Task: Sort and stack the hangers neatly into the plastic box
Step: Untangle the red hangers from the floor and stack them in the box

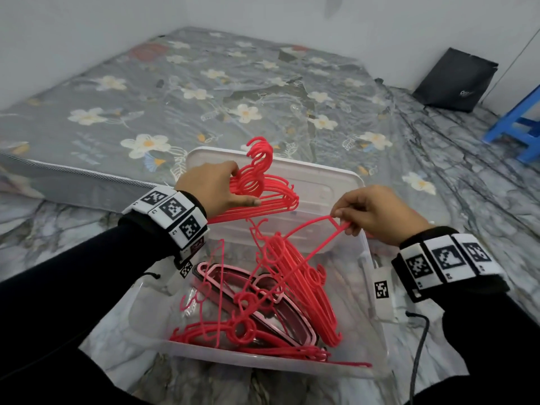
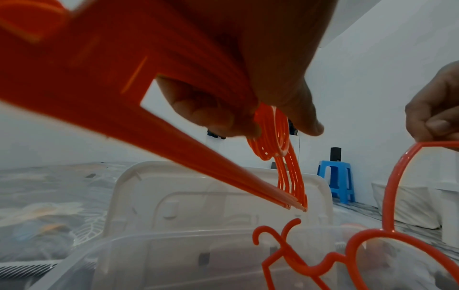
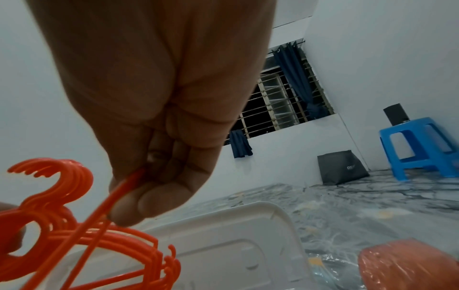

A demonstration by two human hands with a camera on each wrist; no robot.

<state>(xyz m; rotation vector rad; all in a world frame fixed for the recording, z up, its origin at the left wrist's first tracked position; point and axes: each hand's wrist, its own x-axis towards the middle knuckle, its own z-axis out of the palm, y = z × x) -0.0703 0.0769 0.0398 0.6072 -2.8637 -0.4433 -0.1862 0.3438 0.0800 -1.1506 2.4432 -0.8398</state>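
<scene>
hangers (image 1: 263, 305), red, lie tangled in the clear plastic box (image 1: 377, 325) on the marble floor (image 1: 467, 200), over a dark pink-rimmed item. left hand (image 1: 213, 188) grips an aligned bundle (image 1: 271, 197) above the far rim, before the upright white lid (image 1: 321, 182). right hand (image 1: 377, 211) pinches one hanger's corner (image 1: 336, 226) over the right wall. mattress (image 1: 146, 97) beyond.
</scene>
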